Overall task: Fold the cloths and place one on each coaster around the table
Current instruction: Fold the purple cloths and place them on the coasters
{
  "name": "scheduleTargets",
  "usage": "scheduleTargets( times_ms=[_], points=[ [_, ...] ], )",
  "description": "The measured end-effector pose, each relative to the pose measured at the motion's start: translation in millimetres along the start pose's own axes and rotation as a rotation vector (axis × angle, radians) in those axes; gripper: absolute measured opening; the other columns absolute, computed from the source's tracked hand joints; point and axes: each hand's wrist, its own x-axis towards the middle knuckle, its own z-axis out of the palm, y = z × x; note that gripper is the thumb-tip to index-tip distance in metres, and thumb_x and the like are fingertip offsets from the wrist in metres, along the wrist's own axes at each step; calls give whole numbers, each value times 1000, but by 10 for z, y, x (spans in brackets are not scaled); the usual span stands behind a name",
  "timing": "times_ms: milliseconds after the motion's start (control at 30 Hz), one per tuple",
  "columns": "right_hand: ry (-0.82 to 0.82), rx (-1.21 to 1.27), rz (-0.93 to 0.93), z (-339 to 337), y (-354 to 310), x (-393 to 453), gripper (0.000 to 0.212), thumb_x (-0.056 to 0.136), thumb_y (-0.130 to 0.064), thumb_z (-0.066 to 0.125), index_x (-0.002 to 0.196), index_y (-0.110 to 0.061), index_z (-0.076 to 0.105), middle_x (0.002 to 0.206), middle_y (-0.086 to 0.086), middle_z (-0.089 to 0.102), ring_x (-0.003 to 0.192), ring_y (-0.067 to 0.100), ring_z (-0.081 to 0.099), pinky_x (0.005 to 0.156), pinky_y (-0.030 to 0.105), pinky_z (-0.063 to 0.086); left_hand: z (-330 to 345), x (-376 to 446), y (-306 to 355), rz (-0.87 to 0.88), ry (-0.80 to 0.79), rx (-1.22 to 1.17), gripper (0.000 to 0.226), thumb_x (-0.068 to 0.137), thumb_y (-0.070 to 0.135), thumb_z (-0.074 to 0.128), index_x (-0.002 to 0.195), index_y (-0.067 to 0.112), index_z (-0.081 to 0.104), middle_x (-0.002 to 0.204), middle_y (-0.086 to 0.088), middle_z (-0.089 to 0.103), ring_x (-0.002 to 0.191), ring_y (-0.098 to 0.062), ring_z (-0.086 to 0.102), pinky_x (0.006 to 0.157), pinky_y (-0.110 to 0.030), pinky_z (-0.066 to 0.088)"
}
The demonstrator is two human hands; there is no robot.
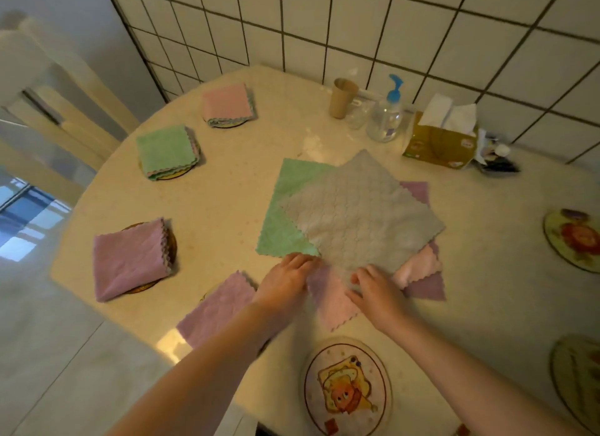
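A pile of unfolded cloths lies mid-table: a grey cloth (360, 215) on top, a green cloth (285, 208) beneath it at the left, and pink and purple cloths (422, 273) under its right side. My left hand (289, 280) and my right hand (376, 289) rest at the near corner of the grey cloth, fingers on the fabric over a pink cloth (331, 302); whether they pinch it is unclear. Folded cloths sit on coasters: pink (227, 103), green (165, 150), purple (130, 257). Another purple cloth (217, 306) lies by my left forearm. A bare cartoon coaster (347, 387) sits nearest me.
Two more bare coasters (574, 237) (581, 380) lie at the right edge. By the tiled wall stand a brown cup (342, 98), a pump bottle (386, 114) and a tissue box (441, 140). A chair (58, 111) stands beyond the table's left edge.
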Motion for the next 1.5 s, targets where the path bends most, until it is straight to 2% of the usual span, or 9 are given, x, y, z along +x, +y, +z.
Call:
scheduleTargets(
  times_ms=[233,433,600,733,800,933,1233,1400,1500],
  points=[
    [-26,-24,63,-56,-12,119,6,89,-27,48,87,-21,49,92,-5,49,82,16,52,64,37,47,25,622,-198,167,-126,53,62,80,26,31,139,13,47,142,-6,48,134,-32,40,108,-42,39],
    [125,340,239,-475,14,191,16,90,-23,54,82,-19,41,74,-4,53,60,11,58,49,28,45,4,960,-402,215,-150,-35,52,75,17,67,126,11,59,132,-10,55,122,-31,49,91,-42,51],
    [309,688,313,-698,55,318,17,93,-13,51,80,-15,40,69,5,58,68,9,69,43,13,40,-85,1098,-391,121,-173,-196,66,70,65,56,119,20,61,118,-1,57,111,-19,47,96,-31,43],
    [424,590,245,-904,53,423,19,91,-29,54,88,-14,43,77,9,62,71,20,62,59,10,45,-158,1270,-437,-22,-31,-321,30,75,31,68,97,10,68,100,-10,62,95,-28,59,82,-30,44],
    [498,651,172,-1005,77,455,28,85,-44,58,96,-28,38,88,1,61,81,17,64,69,35,56,-251,1379,-487,-120,60,-302,24,76,7,69,100,6,70,103,-16,65,97,-34,62,81,-27,42],
    [526,591,-23,-1260,91,455,57,77,-21,75,118,-29,35,107,0,56,99,10,56,84,24,50,-451,1494,-413,-212,187,-314,26,80,-3,64,104,4,72,108,-17,69,103,-31,63,86,-24,40],
    [609,348,-42,-1385,472,7,17,82,2,61,91,-12,58,92,-5,55,82,3,50,69,5,35,-785,1082,39,-25,439,-190,28,79,-8,64,105,-1,71,113,-16,68,120,-32,56,105,-32,38],
    [528,262,-111,-1127,745,-615,11,81,-9,68,89,-12,61,88,1,64,77,18,62,61,35,51,-417,389,275,-21,426,-141,29,79,-9,67,106,0,70,112,-15,68,121,-34,55,103,-40,40],
    [434,257,-153,-838,921,-1180,9,84,-18,68,87,-19,59,88,-6,60,73,11,60,56,35,52,-61,-224,541,-20,367,-79,29,77,-8,70,104,2,72,108,-14,70,117,-36,58,95,-52,49]
  ],
)
